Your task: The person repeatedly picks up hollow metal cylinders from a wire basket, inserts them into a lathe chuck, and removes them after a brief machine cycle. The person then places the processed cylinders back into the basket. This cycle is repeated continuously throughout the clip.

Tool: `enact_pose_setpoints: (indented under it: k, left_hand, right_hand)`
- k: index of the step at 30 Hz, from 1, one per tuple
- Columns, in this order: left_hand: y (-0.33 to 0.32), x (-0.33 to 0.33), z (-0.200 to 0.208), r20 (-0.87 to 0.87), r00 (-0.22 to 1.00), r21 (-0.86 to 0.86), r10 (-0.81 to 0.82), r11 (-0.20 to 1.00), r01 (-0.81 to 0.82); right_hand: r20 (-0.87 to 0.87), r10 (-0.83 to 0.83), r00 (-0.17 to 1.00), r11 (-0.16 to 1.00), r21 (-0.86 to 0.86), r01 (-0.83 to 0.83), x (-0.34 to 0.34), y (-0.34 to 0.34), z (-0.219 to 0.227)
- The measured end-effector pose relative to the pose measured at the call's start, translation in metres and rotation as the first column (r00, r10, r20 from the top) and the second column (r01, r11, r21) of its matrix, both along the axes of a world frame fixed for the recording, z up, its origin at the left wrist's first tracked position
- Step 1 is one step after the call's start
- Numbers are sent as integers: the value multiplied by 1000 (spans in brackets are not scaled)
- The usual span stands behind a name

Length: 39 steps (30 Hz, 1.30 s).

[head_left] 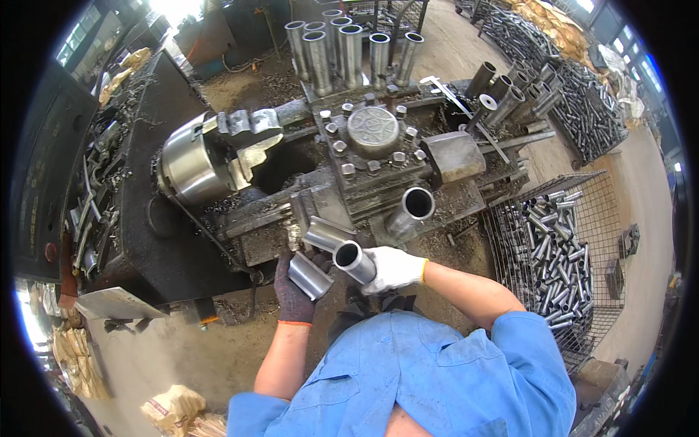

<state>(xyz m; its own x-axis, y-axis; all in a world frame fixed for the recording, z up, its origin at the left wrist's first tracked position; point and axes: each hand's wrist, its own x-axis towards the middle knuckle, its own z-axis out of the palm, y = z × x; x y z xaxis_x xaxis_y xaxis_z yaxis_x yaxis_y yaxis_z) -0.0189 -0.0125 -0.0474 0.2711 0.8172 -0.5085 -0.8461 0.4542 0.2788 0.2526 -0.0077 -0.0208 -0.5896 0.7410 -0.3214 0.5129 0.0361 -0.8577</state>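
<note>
My left hand [297,300], in a dark glove with an orange cuff, is closed around a curved, half-round metal shell [311,277]. In my white-gloved right hand [393,269] is a steel tube [354,261], tilted with its open end up. Just beyond both hands lies a second half-round shell [328,234] at the lathe's near edge; whether my left fingers also touch it cannot be made out. Another steel tube [410,213] stands on the lathe carriage to the right. The lathe chuck [195,162] has stepped jaws and holds no tube.
Several steel tubes [351,54] stand behind the round-topped tool post [373,130]. More tubes [507,105] stand farther right, near a caliper [448,95]. A wire basket [598,269] of short tubes is at my right. Metal chips litter the machine.
</note>
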Motion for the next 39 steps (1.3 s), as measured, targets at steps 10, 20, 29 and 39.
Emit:
enact_pose_setpoints:
  k: [10, 20, 29, 39]
  left_hand:
    - [20, 118, 47, -832, 260, 538, 490, 602, 590]
    - [-13, 29, 50, -558, 810, 395, 180, 916, 68]
    - [-6, -35, 11, 35, 974, 148, 222, 963, -225]
    - [23, -46, 19, -1, 964, 184, 265, 948, -260]
  right_hand:
    - [-376, -378, 846, 922, -66, 383, 109, -10, 85]
    - [126, -467, 875, 866, 266, 423, 58, 25, 62]
    - [336, -150, 930, 815, 574, -76, -41, 0, 15]
    - [-115, -234, 965, 972, -15, 233, -87, 66, 42]
